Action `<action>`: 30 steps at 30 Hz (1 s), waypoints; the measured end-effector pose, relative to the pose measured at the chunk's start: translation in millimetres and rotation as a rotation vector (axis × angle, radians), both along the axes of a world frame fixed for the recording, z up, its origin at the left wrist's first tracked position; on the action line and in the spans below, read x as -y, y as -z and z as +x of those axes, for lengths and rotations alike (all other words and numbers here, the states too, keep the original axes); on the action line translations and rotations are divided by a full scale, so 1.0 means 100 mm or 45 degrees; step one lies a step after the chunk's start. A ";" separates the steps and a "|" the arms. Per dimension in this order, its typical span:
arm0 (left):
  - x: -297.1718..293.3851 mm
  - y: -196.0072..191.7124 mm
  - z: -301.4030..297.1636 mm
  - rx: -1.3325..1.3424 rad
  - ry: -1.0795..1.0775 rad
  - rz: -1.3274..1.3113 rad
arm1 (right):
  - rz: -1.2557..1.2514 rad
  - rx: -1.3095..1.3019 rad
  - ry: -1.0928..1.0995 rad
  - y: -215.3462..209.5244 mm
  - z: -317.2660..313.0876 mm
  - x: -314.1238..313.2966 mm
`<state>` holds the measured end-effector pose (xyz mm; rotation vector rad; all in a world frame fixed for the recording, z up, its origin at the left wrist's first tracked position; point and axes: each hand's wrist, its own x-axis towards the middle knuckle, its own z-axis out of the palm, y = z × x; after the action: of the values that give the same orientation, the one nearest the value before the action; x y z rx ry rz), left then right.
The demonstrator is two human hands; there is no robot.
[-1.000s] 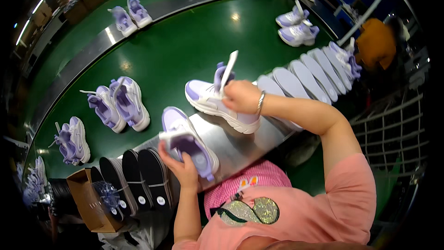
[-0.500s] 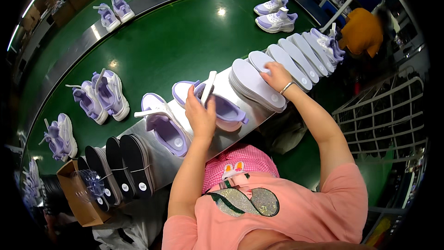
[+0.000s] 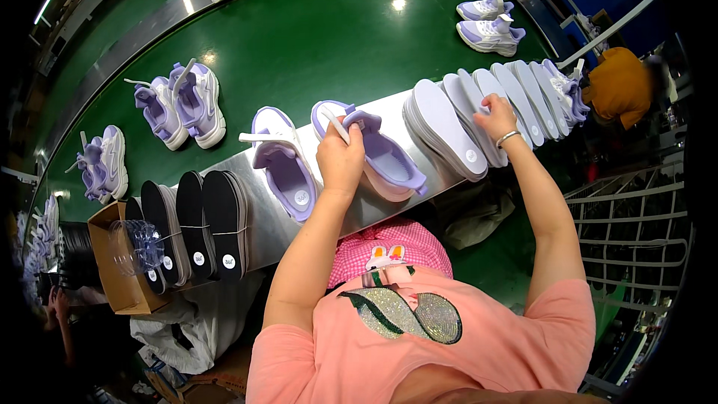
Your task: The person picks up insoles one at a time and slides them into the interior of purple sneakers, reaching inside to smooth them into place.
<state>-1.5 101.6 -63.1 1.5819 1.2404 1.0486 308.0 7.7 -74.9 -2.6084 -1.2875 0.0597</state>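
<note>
My left hand grips the tongue of a white and lilac sneaker, bending it back so the shoe's opening shows. Beside it on the left stands a matching sneaker with a pale insole inside and a round white sticker at its heel. My right hand, a bangle on its wrist, pinches the edge of a light grey insole that is slightly raised from its stack. Next to that lies another stack of grey insoles; several more stacks run off to the right.
A metal ledge carries the shoes, with black insole bundles and a cardboard box at its left. Beyond lies a green belt bearing pairs of sneakers. A person in orange is at the far right.
My right hand has moved from atop the stack to the edge of an insole, lifting it slightly. My left hand has closed on the sneaker's tongue. The whole view has shifted.
</note>
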 end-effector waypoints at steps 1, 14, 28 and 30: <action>0.00 -0.02 -0.02 -0.049 -0.007 0.015 | -0.004 -0.001 -0.004 -0.02 -0.01 -0.02; 0.03 0.15 -0.07 -0.203 -0.038 0.099 | -0.373 0.077 0.025 0.02 -0.33 -0.03; 0.05 0.24 0.00 -0.321 -0.071 0.260 | -0.176 -1.506 -0.140 -0.98 -1.03 0.10; 0.07 0.13 -0.01 -0.394 -0.028 0.097 | -0.587 -1.374 -0.367 -0.93 -1.34 0.02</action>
<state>-2.5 94.6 -76.3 1.8438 1.4389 0.8960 174.2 6.1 17.9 -2.0077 -1.2231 1.6912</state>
